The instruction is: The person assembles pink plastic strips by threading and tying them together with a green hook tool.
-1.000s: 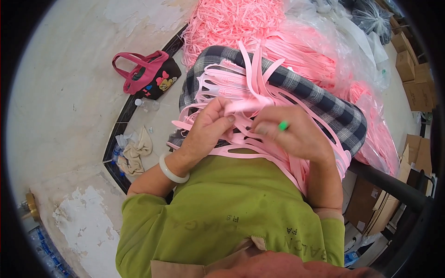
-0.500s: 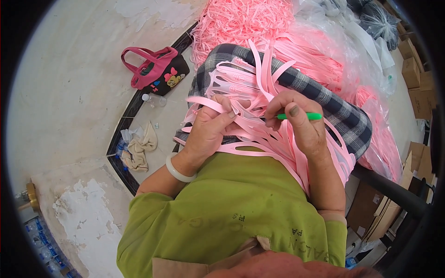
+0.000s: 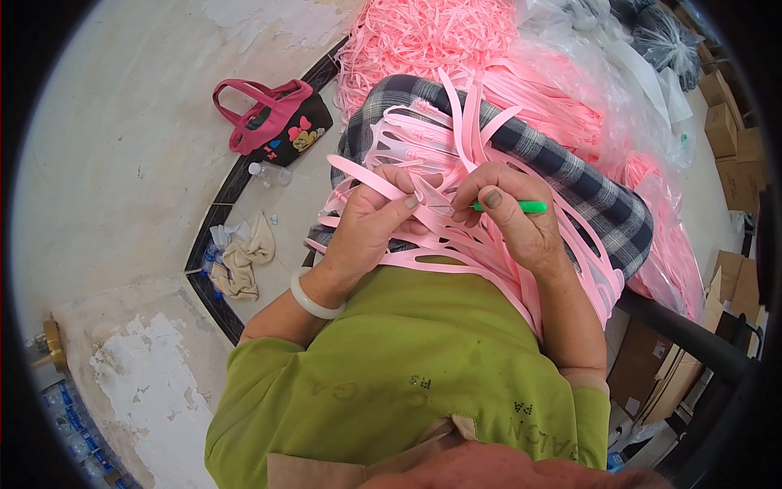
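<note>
My right hand (image 3: 513,220) has swung the green-handled tool (image 3: 521,207) in from out at the side, and now its tip meets the pink strip (image 3: 383,183) on my lap, so the trimming is on. Right fingers clamp the tool; my left hand (image 3: 371,228) pinches the strip flat, thumb pressing down. Loose pink strips (image 3: 423,33) are heaped beyond my knees.

The right hand (image 3: 509,220) hides most of the green tool (image 3: 521,207).

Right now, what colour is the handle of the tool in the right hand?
Green; the tool handle sticks out of the right hand, clearest in the head view.
</note>
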Action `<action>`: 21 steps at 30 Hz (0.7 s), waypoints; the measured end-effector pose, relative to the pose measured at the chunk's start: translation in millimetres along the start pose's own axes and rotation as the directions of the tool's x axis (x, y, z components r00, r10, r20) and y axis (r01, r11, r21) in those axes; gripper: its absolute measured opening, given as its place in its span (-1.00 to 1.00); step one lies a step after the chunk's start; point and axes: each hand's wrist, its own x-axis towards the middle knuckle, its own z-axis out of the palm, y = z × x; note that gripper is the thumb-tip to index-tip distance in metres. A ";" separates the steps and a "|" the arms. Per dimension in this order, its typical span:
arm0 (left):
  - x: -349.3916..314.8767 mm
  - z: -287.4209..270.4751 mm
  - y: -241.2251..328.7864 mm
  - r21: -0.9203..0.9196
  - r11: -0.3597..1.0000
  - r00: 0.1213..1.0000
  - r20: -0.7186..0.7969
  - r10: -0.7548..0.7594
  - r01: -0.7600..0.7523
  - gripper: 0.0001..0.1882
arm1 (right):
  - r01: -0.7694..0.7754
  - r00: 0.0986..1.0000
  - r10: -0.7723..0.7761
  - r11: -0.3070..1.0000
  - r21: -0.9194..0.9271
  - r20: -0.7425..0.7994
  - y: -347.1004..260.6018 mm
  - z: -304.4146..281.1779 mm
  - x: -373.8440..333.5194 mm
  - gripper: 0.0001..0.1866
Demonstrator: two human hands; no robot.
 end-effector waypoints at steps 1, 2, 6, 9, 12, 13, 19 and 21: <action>0.3 -0.3 -0.2 0.008 1.000 1.000 0.006 0.005 -0.005 -0.90 | 0.010 1.000 -0.010 1.000 -0.028 0.014 -0.2 -0.6 0.1 -0.60; 0.1 0.1 0.0 0.008 1.000 1.000 0.005 0.005 -0.005 -0.90 | 0.021 0.999 -0.019 0.998 -0.057 0.029 -0.5 -1.0 0.1 -0.61; 0.0 0.9 1.5 -0.007 1.000 1.000 -0.003 -0.012 0.012 -0.91 | 0.040 0.999 -0.039 0.998 -0.048 0.030 0.3 -1.0 0.2 -0.63; -1.0 0.4 2.9 0.021 0.999 1.000 0.004 -0.029 0.029 -0.89 | 0.044 0.999 -0.042 0.995 -0.094 0.017 2.5 -1.3 -0.7 -0.69; -1.8 0.3 0.5 0.052 0.999 1.000 -0.006 -0.017 0.017 -0.85 | 0.137 0.990 -0.124 0.967 -0.216 0.071 -0.3 1.5 0.3 -0.80; -2.3 0.8 -0.7 0.062 0.998 1.000 -0.020 0.005 -0.004 -0.83 | 0.226 0.974 -0.208 0.930 -0.290 0.090 -0.5 3.7 0.5 -0.85; -5.9 5.8 -1.5 0.156 0.981 0.993 -0.012 0.116 -0.112 -0.67 | 0.400 0.916 -0.344 0.751 -0.525 0.206 -1.9 13.7 -0.2 -0.94; -7.0 4.5 0.6 0.188 0.977 0.995 0.000 0.104 -0.102 -0.61 | 0.401 0.915 -0.330 0.690 -0.602 0.231 -1.7 11.4 0.1 -0.94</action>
